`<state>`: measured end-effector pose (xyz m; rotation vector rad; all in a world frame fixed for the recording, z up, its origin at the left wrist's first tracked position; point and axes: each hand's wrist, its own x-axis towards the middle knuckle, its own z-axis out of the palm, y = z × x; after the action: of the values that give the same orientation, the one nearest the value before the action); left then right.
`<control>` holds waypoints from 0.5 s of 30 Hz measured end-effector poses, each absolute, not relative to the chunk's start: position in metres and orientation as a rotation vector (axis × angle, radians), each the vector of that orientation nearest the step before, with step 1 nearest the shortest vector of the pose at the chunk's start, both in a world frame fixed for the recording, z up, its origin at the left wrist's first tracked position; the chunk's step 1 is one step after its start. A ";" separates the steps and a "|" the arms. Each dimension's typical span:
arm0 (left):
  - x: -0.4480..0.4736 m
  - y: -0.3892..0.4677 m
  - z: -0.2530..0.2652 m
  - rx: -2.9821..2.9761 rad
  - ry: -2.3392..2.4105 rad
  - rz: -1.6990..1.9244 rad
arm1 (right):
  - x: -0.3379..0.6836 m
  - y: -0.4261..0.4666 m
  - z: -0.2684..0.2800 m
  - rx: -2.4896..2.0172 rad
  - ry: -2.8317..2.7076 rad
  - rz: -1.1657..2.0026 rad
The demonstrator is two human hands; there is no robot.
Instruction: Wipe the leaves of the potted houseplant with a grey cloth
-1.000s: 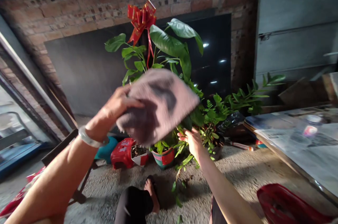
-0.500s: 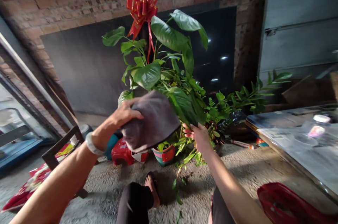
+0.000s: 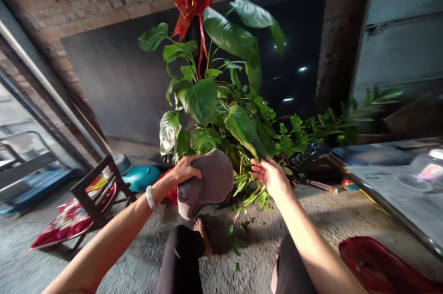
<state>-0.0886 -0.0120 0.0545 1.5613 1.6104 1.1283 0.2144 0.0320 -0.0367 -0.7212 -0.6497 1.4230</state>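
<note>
My left hand is closed on a grey-purple cloth, which hangs in front of the lower part of a large potted plant. My right hand is just below the tip of a broad green leaf. Its fingers are spread, palm turned partly up; whether they touch the leaf tip I cannot tell. Above rise more big leaves and a red ribbon bow with gold edging. The cloth mostly hides the pot.
A wooden chair with a red floral cushion stands left, by a teal object. To the right are a table with a clear jar and a dark red object. Trailing stems reach the rough floor between my feet.
My left hand has moved down and right with the cloth, away from the leaves. My right hand's fingers have loosened from the leaf's lower edge. The view has shifted slightly.
</note>
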 end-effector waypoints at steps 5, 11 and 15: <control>-0.113 -0.016 0.132 1.923 1.727 1.284 | 0.218 0.031 -0.026 -0.664 -0.644 1.449; -0.083 0.003 0.049 1.887 1.677 1.354 | 0.216 0.000 -0.046 -0.792 -0.717 1.463; -0.064 -0.042 -0.052 1.677 1.614 0.978 | 0.217 -0.052 -0.096 -1.047 -0.867 1.490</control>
<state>-0.0641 -0.0425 -0.0524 1.6771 1.6138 0.9782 0.2171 -0.0525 -0.0961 -1.0474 -0.8666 1.4895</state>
